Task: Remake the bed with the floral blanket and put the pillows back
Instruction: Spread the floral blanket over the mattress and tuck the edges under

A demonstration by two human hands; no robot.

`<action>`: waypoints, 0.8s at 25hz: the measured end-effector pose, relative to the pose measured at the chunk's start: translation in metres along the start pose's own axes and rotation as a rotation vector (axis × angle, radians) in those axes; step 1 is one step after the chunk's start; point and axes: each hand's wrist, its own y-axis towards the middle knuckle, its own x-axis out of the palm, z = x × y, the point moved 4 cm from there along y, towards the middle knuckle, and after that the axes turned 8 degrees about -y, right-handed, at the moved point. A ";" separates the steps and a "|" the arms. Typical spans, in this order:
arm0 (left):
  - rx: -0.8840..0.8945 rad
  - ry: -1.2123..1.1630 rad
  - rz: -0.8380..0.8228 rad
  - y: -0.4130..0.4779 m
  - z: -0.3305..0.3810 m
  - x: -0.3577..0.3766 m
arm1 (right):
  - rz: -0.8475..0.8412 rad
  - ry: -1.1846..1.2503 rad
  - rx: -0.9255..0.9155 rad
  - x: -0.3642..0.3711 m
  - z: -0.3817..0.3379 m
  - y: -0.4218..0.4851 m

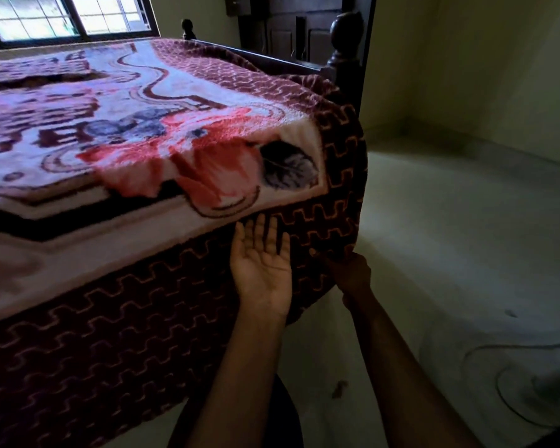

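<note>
The blanket [136,130] lay spread over the bed [343,50], its corner hanging down. It looked thick, soft and rather heavy, best held at the hem, I judged. My left hand [261,265] pressed flat on its side, fingers [262,229] straight; my right hand [348,274] gripped the corner's lower edge.

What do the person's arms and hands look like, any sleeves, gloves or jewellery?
The left hand and right hand wear no gloves, and no ring, watch or bracelet shows. The forearms are uncovered down to the picture's bottom edge, with no sleeves in view.
</note>
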 end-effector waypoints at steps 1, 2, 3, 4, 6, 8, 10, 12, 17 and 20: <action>0.020 -0.021 0.001 -0.002 -0.001 0.001 | 0.002 -0.001 0.008 0.000 0.001 -0.001; 0.035 -0.035 -0.004 -0.004 -0.001 0.003 | 0.002 0.007 0.014 0.000 0.002 -0.003; 0.044 -0.046 -0.005 -0.003 0.000 0.006 | 0.002 0.026 0.016 0.000 0.003 -0.004; 0.048 -0.058 0.005 -0.002 0.001 0.008 | -0.001 0.048 0.017 0.000 0.005 -0.004; 0.043 -0.063 0.029 0.002 0.004 0.010 | -0.005 0.068 0.013 0.000 0.005 -0.005; 0.018 -0.033 0.030 0.002 0.003 0.013 | -0.004 0.051 0.005 0.000 0.006 -0.005; -0.020 -0.057 0.005 0.000 0.000 0.013 | -0.011 0.045 0.012 0.000 0.007 -0.006; -0.044 -0.103 -0.046 -0.001 0.000 0.011 | -0.050 0.101 0.018 -0.001 0.005 -0.009; -0.052 -0.066 -0.044 0.003 0.004 0.007 | -0.247 0.160 0.007 -0.008 0.002 -0.017; 0.046 -0.152 0.023 -0.002 0.004 0.014 | -0.263 0.192 0.005 -0.011 0.005 -0.019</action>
